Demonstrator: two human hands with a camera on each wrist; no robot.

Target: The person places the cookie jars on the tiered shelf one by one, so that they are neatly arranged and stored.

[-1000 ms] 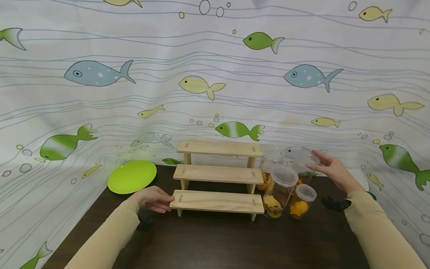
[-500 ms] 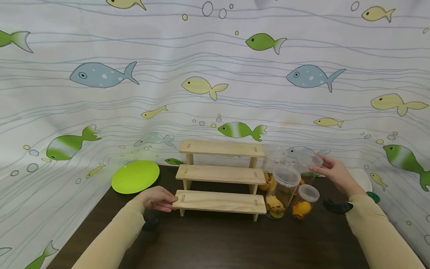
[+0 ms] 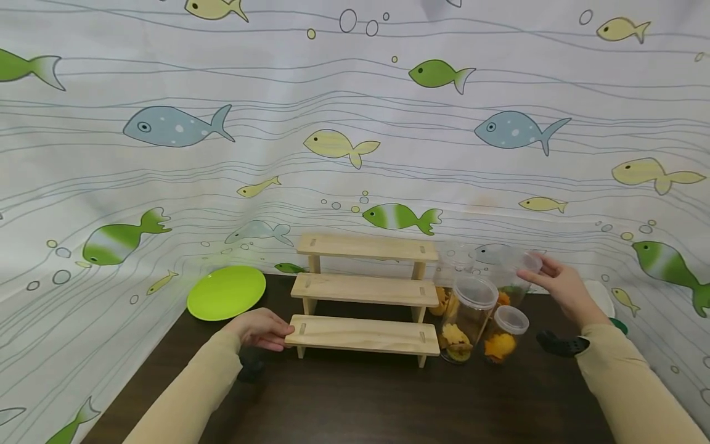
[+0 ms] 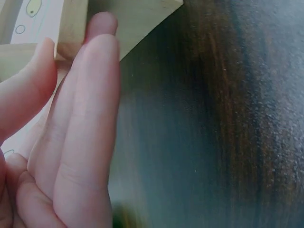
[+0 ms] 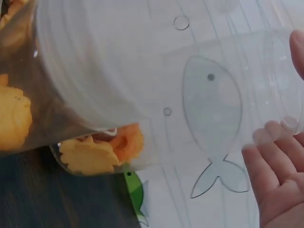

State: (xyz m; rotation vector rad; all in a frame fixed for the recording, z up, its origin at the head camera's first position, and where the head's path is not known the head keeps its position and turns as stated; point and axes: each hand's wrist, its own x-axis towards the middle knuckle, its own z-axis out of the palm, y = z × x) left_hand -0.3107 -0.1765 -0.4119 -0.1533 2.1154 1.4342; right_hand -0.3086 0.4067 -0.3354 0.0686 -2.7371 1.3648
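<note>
My left hand (image 3: pixel 261 330) holds the left end of a three-step wooden display shelf (image 3: pixel 363 333) by its lowest board. In the left wrist view, the thumb lies on one side of the board (image 4: pixel 73 28) and long fingers on the other. At the back right, my right hand (image 3: pixel 566 287) grips a tall clear jar (image 3: pixel 513 283) near its top. The right wrist view shows thumb and fingertips around the jar's upper end, with yellow and orange pieces (image 5: pixel 90 154) at its bottom. In front stand a tall lidded jar (image 3: pixel 471 308) and a shorter lidded jar (image 3: pixel 506 333).
Another clear jar (image 3: pixel 455 256) stands behind, beside the shelf's right end. A lime-green plate (image 3: pixel 227 293) leans at the left back. A white item (image 3: pixel 599 296) and a green item (image 3: pixel 618 325) lie partly behind the right arm. Fish-print cloth (image 3: pixel 355 92) surrounds the dark table (image 3: pixel 360 401).
My right hand and the jar it grips have shifted slightly right, away from the other jars. The left hand stays on the shelf. The head view has drifted a little.
</note>
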